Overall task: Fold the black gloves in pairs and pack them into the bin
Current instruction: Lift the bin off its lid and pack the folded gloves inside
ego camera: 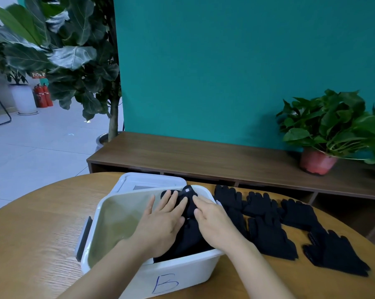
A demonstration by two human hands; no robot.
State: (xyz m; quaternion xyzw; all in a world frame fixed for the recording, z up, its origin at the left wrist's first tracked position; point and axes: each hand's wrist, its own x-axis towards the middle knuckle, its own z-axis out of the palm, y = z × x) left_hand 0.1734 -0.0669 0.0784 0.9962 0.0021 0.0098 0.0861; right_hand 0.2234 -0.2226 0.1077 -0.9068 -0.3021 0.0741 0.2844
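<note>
round wooden table (pixel 42 244) is carrying the white bin (pixel 182 275). left hand (pixel 160 223) and right hand (pixel 212 219), fingers straight, are pressing the folded black gloves (pixel 188 236) into its right side. pressing evenly is probably keeping pairs compact; loose gloves (pixel 268 234) are lying just beside.

left half of bin (pixel 171 275) free; lid (pixel 139 180) blocks behind; loose gloves (pixel 268 229) crowd table (pixel 42 234) right.
</note>
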